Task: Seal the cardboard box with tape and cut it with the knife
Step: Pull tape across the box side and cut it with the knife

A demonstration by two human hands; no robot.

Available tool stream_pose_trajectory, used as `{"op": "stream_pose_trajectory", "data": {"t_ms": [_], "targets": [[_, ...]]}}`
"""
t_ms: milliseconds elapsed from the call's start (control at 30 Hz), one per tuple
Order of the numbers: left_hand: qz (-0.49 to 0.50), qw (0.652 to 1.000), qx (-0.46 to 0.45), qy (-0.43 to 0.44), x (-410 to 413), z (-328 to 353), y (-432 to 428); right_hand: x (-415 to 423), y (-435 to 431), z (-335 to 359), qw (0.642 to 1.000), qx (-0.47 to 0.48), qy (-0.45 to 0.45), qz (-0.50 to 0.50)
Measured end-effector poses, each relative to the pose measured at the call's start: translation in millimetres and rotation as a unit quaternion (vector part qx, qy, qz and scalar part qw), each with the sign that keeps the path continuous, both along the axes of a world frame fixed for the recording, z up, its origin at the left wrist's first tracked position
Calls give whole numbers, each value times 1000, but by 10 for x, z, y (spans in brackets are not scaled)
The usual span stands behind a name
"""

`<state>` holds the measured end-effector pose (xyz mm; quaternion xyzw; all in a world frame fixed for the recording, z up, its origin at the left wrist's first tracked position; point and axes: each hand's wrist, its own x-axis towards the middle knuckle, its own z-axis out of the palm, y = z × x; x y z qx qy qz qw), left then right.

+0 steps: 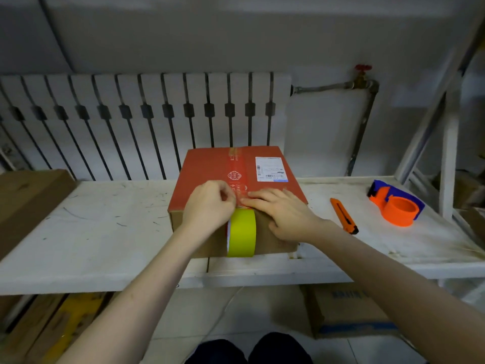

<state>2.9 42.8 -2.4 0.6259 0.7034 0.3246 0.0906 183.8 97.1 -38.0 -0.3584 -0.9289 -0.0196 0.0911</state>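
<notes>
Red-orange top on cardboard box (210, 166), brown sides; printed red tape strip, white label (271, 169). Yellow-green tape roll (242, 233). Orange knife (343, 216), black tip. Orange-and-blue dispenser (396, 203). Scuffed white shelf (91, 232).

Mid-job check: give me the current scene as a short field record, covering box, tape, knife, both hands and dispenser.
box: red-topped cardboard box on the white shelf, flaps closed
tape roll: yellow-green roll against the box's near side
left hand: pinching tape at the top near edge
right hand: pressing flat on the box's near corner
knife: orange utility knife on the shelf, right of the box, untouched
dispenser: orange-blue dispenser, far right
</notes>
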Motion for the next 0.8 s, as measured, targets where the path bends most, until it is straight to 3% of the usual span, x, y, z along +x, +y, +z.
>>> {"op": "stream_pose_trajectory", "data": {"t_ms": [200, 233, 300, 367, 400, 467, 633, 800], "targets": [[0, 999, -43, 26, 180, 2, -54, 44, -48, 39, 999, -29, -30, -23], [1, 998, -54, 32, 205, 20, -49, 109, -41, 39, 999, -26, 9, -30], [4, 997, -68, 48, 238, 53, -29, 299, -13, -3, 979, -3, 187, -81], [4, 995, -72, 66, 276, 80, 9, 541, 52, -115, 920, 34, 343, -186], [2, 995, -72, 74, 301, 90, 37, 669, 109, -197, 898, 38, 365, -244], [-1, 993, -79, 92, 360, 107, 112, 906, 249, -387, 887, 6, 324, -328], [1, 986, -110, 129, 454, 78, 310, 1249, 550, -778, 870, -128, 126, -460], [18, 982, -105, 155, 488, 65, 395, 1336, 782, -906, 851, -142, 96, -497]]}}
